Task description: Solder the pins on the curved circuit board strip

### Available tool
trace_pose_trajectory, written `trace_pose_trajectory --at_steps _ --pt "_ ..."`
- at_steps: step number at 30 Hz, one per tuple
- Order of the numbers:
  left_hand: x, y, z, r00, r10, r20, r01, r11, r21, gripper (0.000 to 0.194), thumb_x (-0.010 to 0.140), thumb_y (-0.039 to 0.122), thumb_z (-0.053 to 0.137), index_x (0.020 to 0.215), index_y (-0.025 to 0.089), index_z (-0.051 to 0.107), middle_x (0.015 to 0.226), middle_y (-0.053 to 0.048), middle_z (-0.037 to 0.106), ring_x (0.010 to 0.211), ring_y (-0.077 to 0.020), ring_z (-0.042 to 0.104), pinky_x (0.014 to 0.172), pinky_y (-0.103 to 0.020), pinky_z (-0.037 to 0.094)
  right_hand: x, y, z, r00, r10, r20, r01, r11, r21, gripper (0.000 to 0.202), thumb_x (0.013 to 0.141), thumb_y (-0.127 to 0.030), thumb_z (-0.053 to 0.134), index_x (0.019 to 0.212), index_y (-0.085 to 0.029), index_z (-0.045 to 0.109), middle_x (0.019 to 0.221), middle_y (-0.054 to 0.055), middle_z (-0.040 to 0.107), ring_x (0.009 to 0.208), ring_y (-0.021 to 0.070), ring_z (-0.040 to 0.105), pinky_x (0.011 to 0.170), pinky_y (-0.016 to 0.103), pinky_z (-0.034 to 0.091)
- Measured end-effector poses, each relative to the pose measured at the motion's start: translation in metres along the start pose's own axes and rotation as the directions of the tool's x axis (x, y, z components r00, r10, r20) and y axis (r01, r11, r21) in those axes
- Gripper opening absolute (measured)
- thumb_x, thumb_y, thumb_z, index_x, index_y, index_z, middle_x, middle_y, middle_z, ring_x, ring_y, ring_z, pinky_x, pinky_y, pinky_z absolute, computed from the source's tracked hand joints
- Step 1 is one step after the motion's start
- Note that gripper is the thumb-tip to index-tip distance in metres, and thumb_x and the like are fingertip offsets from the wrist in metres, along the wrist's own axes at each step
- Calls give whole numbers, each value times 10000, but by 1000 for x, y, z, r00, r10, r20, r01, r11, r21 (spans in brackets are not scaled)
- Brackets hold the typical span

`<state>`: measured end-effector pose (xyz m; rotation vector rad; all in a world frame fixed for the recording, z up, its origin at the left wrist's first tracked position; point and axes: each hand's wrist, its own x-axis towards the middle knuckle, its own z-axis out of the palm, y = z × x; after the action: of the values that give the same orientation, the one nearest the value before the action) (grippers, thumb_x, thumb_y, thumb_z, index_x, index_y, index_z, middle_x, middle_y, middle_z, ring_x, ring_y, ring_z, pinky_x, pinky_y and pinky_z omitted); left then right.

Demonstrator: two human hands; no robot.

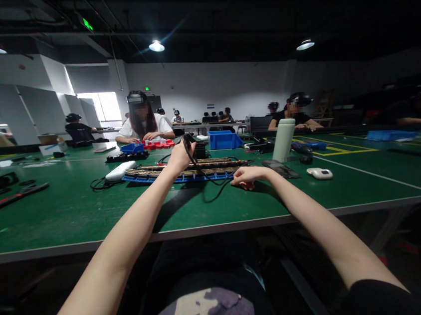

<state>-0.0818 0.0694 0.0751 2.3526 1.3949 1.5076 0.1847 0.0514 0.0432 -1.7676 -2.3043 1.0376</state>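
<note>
My left hand [180,155] is raised above the table, its fingers closed round a black cable [195,165]. From there the cable hangs in a loop and runs to my right hand [248,174], low over the green tabletop. The right fingertips are pinched together on the cable near its lower part; its end is hidden. Behind and below my hands lies a long blue rack [186,179] with rows of thin tan-and-black strips along it. A dark boxy object [200,151] stands just behind my left hand, partly covered by it.
A white device [120,171] with a cord lies left of the rack. To the right are a pale green bottle [284,139], a dark flat object [282,169] and a small white case [320,173]. Beyond stands a blue bin [224,139]; a person [142,119] sits opposite.
</note>
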Motion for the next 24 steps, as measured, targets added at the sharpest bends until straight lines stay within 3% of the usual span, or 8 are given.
trace_pose_trajectory --at_steps 13,24 --pt "-2 1 -1 999 -10 43 10 1000 -12 197 928 326 468 952 154 560 710 -74 657 699 -235 660 720 -339 502 0 -1 1 1000 10 -12 -10 999 -37 407 832 -515 666 697 -174 489 496 -37 546 420 89 524 462 209 425" --pt "2 -3 -3 1000 -22 15 23 997 -69 240 895 400 539 881 166 590 723 -80 665 777 -261 683 787 -363 516 3 0 2 999 21 -31 -23 998 -64 396 848 -500 656 702 -172 490 505 -32 556 406 88 516 456 210 423"
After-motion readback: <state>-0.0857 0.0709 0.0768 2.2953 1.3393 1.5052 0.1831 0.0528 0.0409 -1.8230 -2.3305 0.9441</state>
